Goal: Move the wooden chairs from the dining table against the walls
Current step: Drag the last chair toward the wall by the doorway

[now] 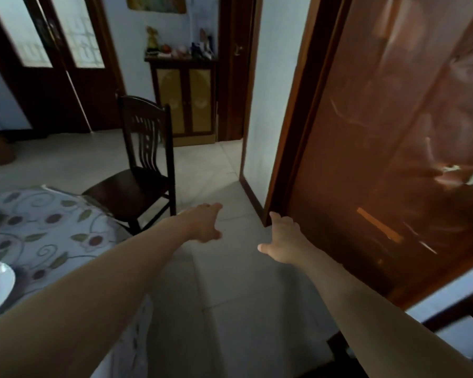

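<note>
Nothing is held: the left hand (206, 224) and right hand (281, 240) are stretched forward with fingers spread wide. One wooden chair (137, 170) is seen beyond the left hand, still beside the bench (52, 227), so it seems yet to be moved.

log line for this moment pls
left hand: open, empty | right hand: open, empty | chair: at table corner, untouched | door: right
</note>
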A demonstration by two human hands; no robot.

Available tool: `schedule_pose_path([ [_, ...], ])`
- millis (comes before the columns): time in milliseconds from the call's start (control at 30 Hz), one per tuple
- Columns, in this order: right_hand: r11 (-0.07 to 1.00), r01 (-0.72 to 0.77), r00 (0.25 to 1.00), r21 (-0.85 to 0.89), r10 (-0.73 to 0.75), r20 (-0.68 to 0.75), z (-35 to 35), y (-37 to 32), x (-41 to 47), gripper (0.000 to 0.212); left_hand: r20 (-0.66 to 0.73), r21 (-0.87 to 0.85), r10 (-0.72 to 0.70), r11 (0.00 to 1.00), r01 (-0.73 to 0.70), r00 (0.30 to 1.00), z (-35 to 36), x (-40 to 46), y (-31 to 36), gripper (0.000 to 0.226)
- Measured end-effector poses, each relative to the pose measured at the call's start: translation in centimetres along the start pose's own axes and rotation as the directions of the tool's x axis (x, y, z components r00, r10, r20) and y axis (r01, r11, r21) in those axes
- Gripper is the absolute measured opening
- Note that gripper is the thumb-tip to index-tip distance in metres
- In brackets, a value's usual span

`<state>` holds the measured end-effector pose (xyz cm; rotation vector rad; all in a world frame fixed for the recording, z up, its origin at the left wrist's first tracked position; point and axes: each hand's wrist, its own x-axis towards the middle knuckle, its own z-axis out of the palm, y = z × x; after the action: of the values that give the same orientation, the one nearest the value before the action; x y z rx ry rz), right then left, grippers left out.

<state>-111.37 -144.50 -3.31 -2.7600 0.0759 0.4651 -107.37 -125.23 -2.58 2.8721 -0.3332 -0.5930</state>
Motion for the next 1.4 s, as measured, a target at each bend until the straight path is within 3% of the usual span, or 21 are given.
schedule_pose_path([
  [367, 0.987, 0.158, 0.985, -0.016, -0.156, 0.077, -0.7, -9.4, 11.3, 0.088, -0.049, -0.047, -0.150, 0.988, 0.148, 0.987, -5.1, 5.7, -10.1, 0.085],
  [800, 0.934, 0.351, 0.933, -0.064, -0.343, 0.112, -8.4, -18.3, 33.2, 0.078, -0.146, -0.107, -0.329, 0.943, 0.316, 0.933, -14.6, 20.0, -16.6, 0.078],
  [1067, 0.894, 0.447, 0.884, -0.046, -0.433, 0.176, -7.8, -25.4, 43.3, 0.075, -0.151, -0.122, -0.415, 0.909, 0.399, 0.898, -18.3, 26.6, -23.8, 0.079],
  [1400, 0.910, 0.409, 0.905, -0.064, -0.396, 0.153, -7.9, -36.5, 56.4, 0.083, -0.158, -0.154, -0.395, 0.915, 0.372, 0.905, -24.8, 38.0, -37.6, 0.082],
])
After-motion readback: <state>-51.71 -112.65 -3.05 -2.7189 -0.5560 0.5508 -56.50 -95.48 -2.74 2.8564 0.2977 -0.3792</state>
